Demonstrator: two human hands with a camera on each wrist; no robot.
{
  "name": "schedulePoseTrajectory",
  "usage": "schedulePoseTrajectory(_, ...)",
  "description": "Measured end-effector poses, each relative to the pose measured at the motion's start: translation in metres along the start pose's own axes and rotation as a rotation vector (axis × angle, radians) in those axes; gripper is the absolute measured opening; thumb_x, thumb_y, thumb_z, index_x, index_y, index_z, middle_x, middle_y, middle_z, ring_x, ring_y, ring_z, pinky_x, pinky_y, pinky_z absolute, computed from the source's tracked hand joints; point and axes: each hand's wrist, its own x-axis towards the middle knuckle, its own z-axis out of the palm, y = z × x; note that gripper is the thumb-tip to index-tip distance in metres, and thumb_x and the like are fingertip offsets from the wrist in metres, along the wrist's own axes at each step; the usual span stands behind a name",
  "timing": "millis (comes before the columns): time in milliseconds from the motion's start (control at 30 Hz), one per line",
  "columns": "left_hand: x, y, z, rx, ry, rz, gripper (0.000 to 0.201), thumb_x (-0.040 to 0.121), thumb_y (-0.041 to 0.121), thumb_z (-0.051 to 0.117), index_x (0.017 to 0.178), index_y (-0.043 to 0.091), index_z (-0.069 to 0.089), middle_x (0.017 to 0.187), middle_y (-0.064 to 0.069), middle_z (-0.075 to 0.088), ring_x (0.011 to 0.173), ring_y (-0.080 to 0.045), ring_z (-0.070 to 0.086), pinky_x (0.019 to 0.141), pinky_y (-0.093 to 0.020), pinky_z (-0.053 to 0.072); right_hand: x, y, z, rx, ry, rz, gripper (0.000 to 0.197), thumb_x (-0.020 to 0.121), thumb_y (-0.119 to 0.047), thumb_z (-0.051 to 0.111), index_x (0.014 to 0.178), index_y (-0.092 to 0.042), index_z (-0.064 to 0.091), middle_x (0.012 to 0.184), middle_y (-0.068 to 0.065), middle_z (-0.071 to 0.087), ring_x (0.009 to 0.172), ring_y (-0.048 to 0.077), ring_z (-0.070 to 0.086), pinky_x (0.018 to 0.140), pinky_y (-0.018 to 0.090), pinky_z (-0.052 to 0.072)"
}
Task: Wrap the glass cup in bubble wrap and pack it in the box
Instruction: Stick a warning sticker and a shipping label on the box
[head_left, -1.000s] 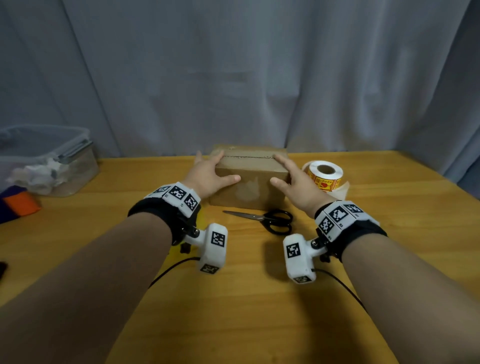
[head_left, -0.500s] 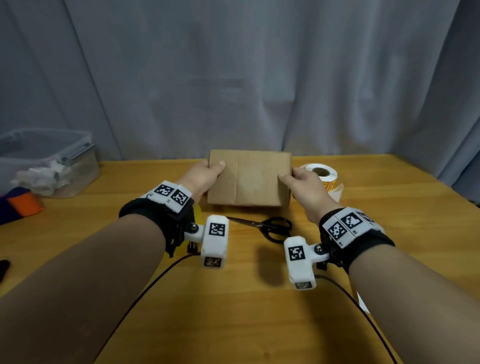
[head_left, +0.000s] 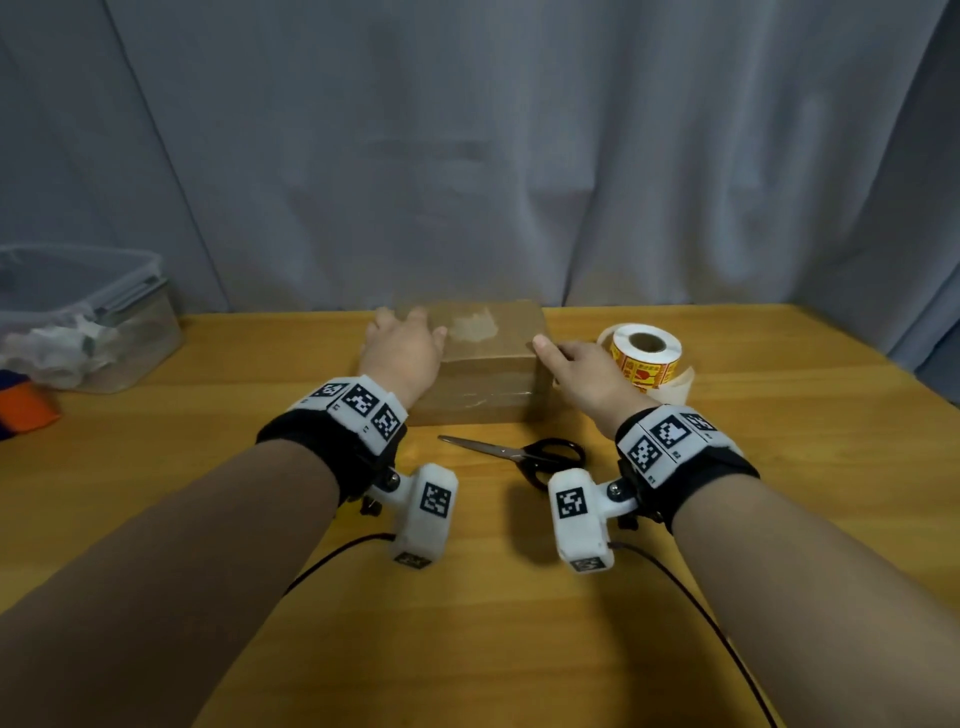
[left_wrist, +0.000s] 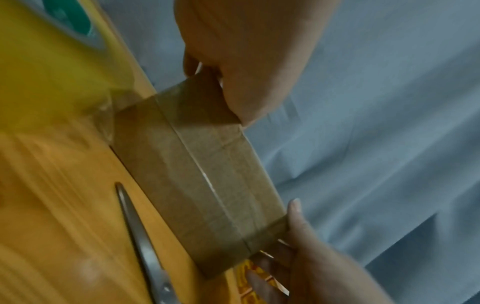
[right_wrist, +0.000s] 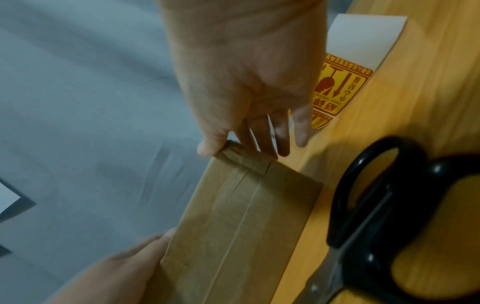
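Observation:
The brown cardboard box (head_left: 488, 364) lies flat on the wooden table (head_left: 467, 634), flaps closed, with clear tape running along its near face (left_wrist: 197, 174) (right_wrist: 233, 226). My left hand (head_left: 402, 348) holds its left end, palm over the top and thumb on the upper edge (left_wrist: 246, 61). My right hand (head_left: 576, 369) holds the right end, thumb on the top edge and fingers down the side (right_wrist: 246, 82). No glass cup or bubble wrap shows in any view.
Black-handled scissors (head_left: 519, 454) lie just in front of the box, blades pointing left. A roll of yellow warning stickers (head_left: 644, 356) stands right of the box. A clear plastic container (head_left: 88, 317) and an orange object (head_left: 26, 405) sit far left. A grey curtain hangs behind.
The box was tipped up on edge between both hands half a second ago; now it lies flat again with a taped face toward me. Both hands stayed on its ends.

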Motion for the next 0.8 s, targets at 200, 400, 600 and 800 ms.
schedulePoseTrajectory(200, -0.021, 0.025, -0.001, -0.001, 0.068, 0.298, 0.030, 0.095, 0.033, 0.046, 0.120, 0.021, 0.058, 0.138, -0.005, 0.041, 0.133, -0.024, 0.027, 0.112, -0.041, 0.021, -0.004, 0.032, -0.057, -0.520, 0.340, -0.063, 0.038, 0.087, -0.036, 0.055, 0.122, -0.021, 0.052, 0.120, 0.002, 0.055, 0.118, 0.025, 0.048, 0.100, 0.039, 0.033)
schedulePoseTrajectory(400, -0.055, 0.059, 0.011, -0.138, -0.026, 0.614, 0.023, 0.095, 0.027, 0.049, 0.112, 0.022, 0.063, 0.138, 0.001, 0.040, 0.135, -0.018, 0.024, 0.113, -0.039, 0.018, -0.038, 0.062, -0.082, -0.856, -0.044, 0.200, 0.035, 0.089, -0.026, 0.058, 0.124, -0.021, 0.055, 0.111, 0.000, 0.062, 0.117, 0.023, 0.051, 0.108, 0.047, 0.021)
schedulePoseTrajectory(600, -0.072, 0.084, 0.034, -0.231, -0.238, 0.654, 0.027, 0.093, 0.027, 0.054, 0.118, 0.016, 0.060, 0.123, -0.002, 0.051, 0.102, -0.012, 0.051, 0.094, -0.023, 0.040, -0.070, 0.063, -0.065, -0.076, -0.128, -0.002, 0.023, 0.085, -0.012, 0.068, 0.107, -0.014, 0.068, 0.101, 0.002, 0.067, 0.091, 0.015, 0.059, 0.081, 0.028, 0.043)
schedulePoseTrajectory(800, -0.087, 0.096, 0.056, -0.424, -0.248, 0.534, 0.034, 0.085, 0.028, 0.067, 0.112, 0.008, 0.059, 0.109, -0.007, 0.064, 0.092, -0.019, 0.064, 0.084, -0.036, 0.052, -0.081, 0.060, -0.044, 0.223, -0.158, -0.101, 0.016, 0.081, 0.010, 0.063, 0.096, 0.003, 0.063, 0.088, 0.009, 0.065, 0.078, 0.008, 0.060, 0.078, 0.024, 0.050)
